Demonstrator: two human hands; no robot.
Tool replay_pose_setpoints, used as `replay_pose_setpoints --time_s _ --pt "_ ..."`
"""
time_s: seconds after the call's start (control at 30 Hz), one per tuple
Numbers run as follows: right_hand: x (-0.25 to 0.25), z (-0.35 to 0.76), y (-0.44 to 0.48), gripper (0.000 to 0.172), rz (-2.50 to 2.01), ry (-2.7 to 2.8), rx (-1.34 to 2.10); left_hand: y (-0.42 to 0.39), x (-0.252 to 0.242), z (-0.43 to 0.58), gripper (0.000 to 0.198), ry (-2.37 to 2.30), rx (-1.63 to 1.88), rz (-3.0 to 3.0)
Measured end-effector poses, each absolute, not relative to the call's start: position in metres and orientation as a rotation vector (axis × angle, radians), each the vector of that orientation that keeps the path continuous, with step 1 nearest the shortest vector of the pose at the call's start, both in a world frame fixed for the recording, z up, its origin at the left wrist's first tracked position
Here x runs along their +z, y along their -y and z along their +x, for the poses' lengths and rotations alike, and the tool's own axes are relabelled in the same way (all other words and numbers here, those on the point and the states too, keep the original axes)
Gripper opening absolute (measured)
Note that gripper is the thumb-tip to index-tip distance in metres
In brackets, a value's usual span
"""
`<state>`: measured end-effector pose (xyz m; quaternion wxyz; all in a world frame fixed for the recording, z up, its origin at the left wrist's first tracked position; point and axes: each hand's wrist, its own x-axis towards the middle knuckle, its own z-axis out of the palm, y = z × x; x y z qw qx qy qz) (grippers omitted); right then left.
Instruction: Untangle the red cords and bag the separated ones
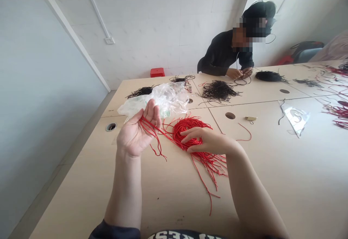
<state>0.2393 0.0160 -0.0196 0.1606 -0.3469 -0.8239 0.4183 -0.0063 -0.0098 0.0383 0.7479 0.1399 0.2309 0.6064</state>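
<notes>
We are working at the red cord heap [189, 134], which lies at our 12 o'clock on the pale laminate table [272, 195], just beyond our wrists, with loose ends trailing toward us. Our left hand [133, 132] is raised at 11 o'clock, palm up and half open, its fingers gently curled. Several red strands [157, 148] drape across the fingers and run over to the heap, so both hands are on the same cord. We cannot tell whether the fingers are pinching these strands or only supporting them. Our right hand [203, 141] lies palm down on top of the heap, fingers loosely spread and slightly bent, pressing on the coils without closing around them.

A crumpled clear plastic bag [168, 101] sits just past our left hand. Farther out at 12 o'clock lies a tangled heap of black cord [219, 90], and a small brass fitting [251, 118] rests near 1 o'clock. More red cord [338, 112] spreads along the table at 2 o'clock. Across the table at 1 o'clock, a co-worker [224, 54] works with both hands [239, 73] on a black cord.
</notes>
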Motion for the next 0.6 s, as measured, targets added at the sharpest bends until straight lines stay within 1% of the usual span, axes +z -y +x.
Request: replay_pose_setpoints --time_s 0.07,0.1,0.23,0.37,0.47,0.53,0.6 --pt "-0.018 0.250 -0.017 0.038 -1.099 2.306 1.150 0.011 0.038 -0.002 0.034 -0.420 1.277 0.247" --pt "-0.017 0.256 -0.018 0.040 -1.151 2.277 1.135 0.012 0.039 -0.001 0.032 -0.383 1.256 0.228" --pt "-0.016 0.279 -0.022 0.036 -1.366 2.203 1.041 0.015 0.039 -0.004 0.029 -0.314 1.265 0.194" --pt "-0.028 0.291 -0.032 0.037 -1.723 2.173 0.824 0.016 0.036 -0.013 0.034 -0.336 1.335 0.193" --pt "-0.043 0.288 -0.040 0.029 -1.861 2.221 0.718 0.016 0.034 -0.019 0.040 -0.365 1.410 0.205" --pt "-0.051 0.276 -0.043 0.020 -1.802 2.269 0.724 0.016 0.033 -0.023 0.041 -0.359 1.458 0.203" --pt "-0.057 0.256 -0.042 0.016 -1.706 2.296 0.751 0.016 0.033 -0.026 0.041 -0.338 1.491 0.203"
